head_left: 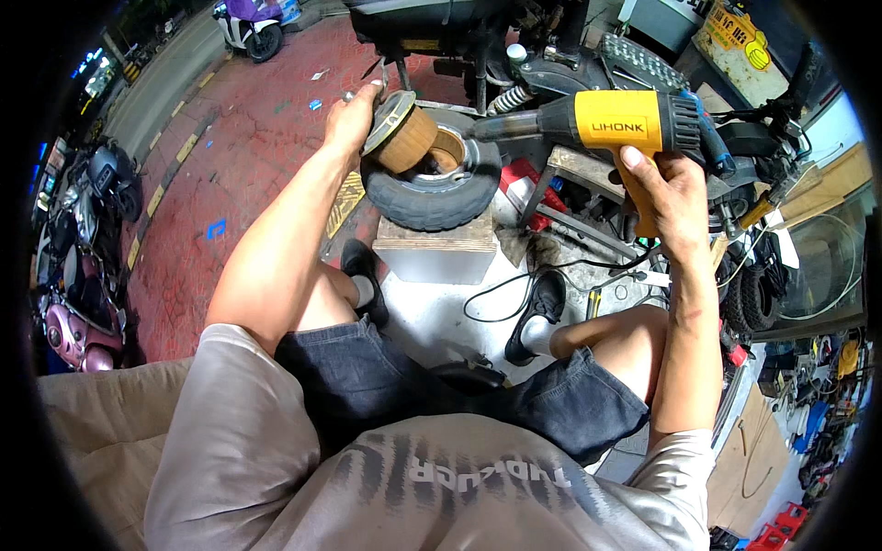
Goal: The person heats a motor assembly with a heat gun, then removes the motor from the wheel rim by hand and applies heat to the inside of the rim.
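Note:
My left hand (pixel 351 121) is closed at the shaft end of a hub motor core (pixel 410 141), a brown cylinder with a grey round end cover. The core is tilted over the left side of a small wheel with a black tyre (pixel 432 209), whose brown-lined hub opening faces up. On a pale box-like stand (pixel 435 253) the wheel lies flat. My right hand (pixel 675 197) is wrapped round the grip of a yellow and black heat gun (pixel 611 119). Its metal nozzle points left, close to the wheel's right side. Whether the core touches the wheel I cannot tell.
A partly dismantled scooter (pixel 551 69) stands beyond the wheel. A low metal-legged bench (pixel 588 174) and a red box (pixel 533 188) are to its right. The black cord (pixel 570 266) loops over the floor near my right shoe (pixel 542 312). Parked scooters (pixel 87 312) line the left.

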